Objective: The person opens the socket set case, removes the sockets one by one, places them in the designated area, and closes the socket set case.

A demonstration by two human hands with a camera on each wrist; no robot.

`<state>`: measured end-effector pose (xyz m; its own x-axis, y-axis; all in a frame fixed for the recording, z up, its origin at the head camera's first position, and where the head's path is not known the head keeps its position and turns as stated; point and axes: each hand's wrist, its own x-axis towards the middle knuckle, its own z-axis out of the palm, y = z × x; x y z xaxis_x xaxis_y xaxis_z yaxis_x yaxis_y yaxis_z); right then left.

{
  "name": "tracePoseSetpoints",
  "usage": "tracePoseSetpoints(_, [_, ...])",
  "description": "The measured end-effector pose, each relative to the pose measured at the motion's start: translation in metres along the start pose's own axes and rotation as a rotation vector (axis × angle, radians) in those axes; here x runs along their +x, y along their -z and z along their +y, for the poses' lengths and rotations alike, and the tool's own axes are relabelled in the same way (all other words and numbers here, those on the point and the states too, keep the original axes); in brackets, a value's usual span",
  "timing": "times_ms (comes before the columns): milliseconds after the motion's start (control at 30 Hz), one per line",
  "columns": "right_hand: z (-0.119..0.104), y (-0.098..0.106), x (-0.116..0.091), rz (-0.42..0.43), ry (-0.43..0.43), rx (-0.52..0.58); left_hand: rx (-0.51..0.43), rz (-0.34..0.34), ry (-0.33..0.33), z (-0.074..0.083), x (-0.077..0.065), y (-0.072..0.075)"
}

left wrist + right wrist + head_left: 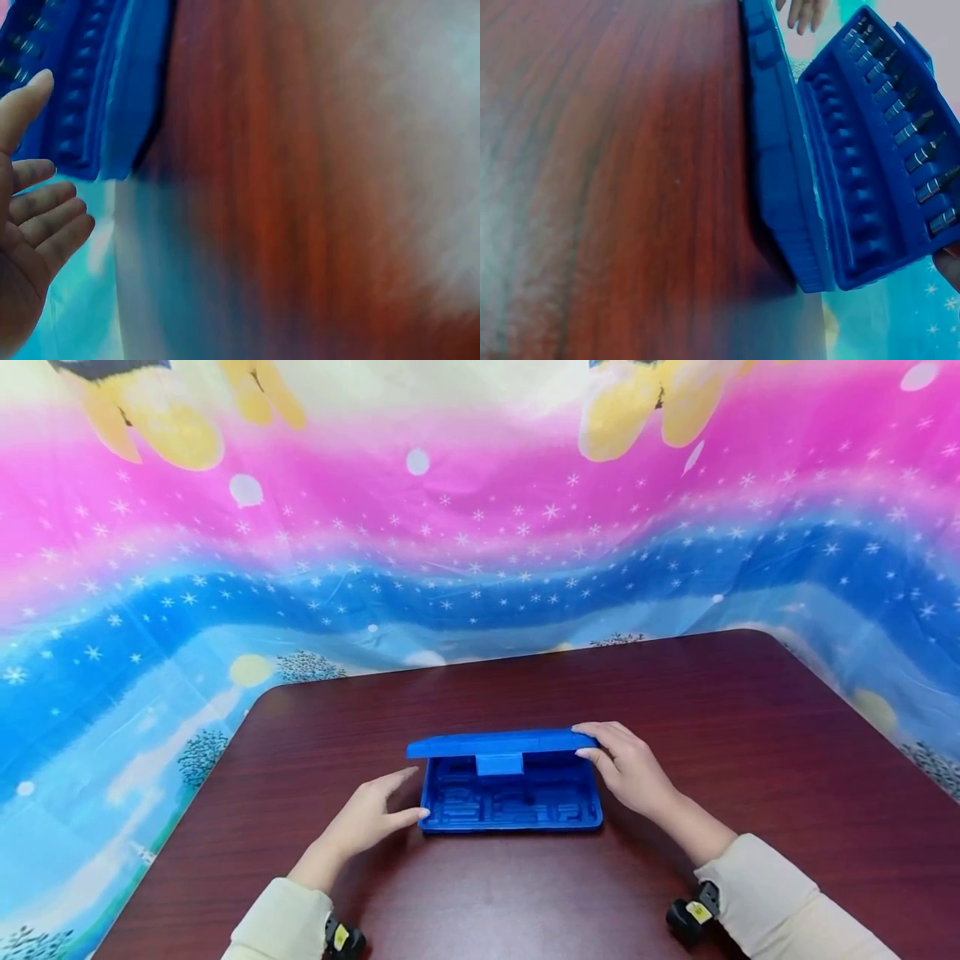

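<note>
A blue plastic bit case (510, 828) lies on the table, its lid (457, 745) raised partway and its latch (499, 764) hanging at the front. At the lid's right corner my right hand (633, 772) pinches the edge between thumb and fingers. A row of metal screwdriver bits (913, 127) sits in the lid in the right wrist view. Molded slots line the base. My left hand (363, 814) is at the case's left side, fingers extended, with the thumb over the base's left edge; whether it touches cannot be told.
The dark reddish wooden table (495, 893) extends around the case. Behind it hangs a colorful printed cloth (480, 543) along the back and sides. Black wrist cameras are strapped near both cuffs.
</note>
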<state>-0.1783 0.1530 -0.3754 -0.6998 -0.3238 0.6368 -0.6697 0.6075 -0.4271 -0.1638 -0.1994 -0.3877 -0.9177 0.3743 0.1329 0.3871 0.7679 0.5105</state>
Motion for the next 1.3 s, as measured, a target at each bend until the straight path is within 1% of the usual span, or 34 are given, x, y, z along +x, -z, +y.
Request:
tracePoseSetpoints(133, [-0.002,0.003,0.003,-0.027,-0.047,0.015,0.089,-0.017,-0.039,0.006,0.001,-0.008])
tracePoseSetpoints(267, [-0.004,0.008,0.008,-0.059,-0.100,0.032,0.201,-0.019,-0.074,0.012,0.002,-0.015])
tracePoseSetpoints(400, [-0.007,0.011,0.013,-0.072,-0.157,0.064,0.265,-0.022,-0.121,0.016,0.001,-0.019])
tracePoseSetpoints(500, [-0.007,0.012,0.016,-0.068,-0.184,0.093,0.257,-0.034,-0.132,0.017,0.000,-0.020])
tracePoseSetpoints(567, [-0.006,0.013,0.018,-0.057,-0.198,0.112,0.238,-0.054,-0.127,0.018,-0.001,-0.020])
tracePoseSetpoints(767, [0.000,0.014,0.025,-0.016,-0.216,0.124,0.180,-0.112,-0.114,0.018,-0.003,-0.019])
tracePoseSetpoints(933, [0.003,0.014,0.031,-0.034,-0.241,0.156,0.163,-0.138,-0.104,0.016,-0.003,-0.019])
tracePoseSetpoints(1033, [0.005,0.014,0.034,-0.036,-0.261,0.181,0.161,-0.157,-0.109,0.014,-0.003,-0.019])
tracePoseSetpoints(1167, [0.007,0.015,0.039,-0.038,-0.311,0.224,0.157,-0.176,-0.123,0.013,-0.003,-0.019])
tracePoseSetpoints(1300, [0.011,0.016,0.043,-0.064,-0.381,0.305,0.157,-0.208,-0.136,0.012,-0.004,-0.018])
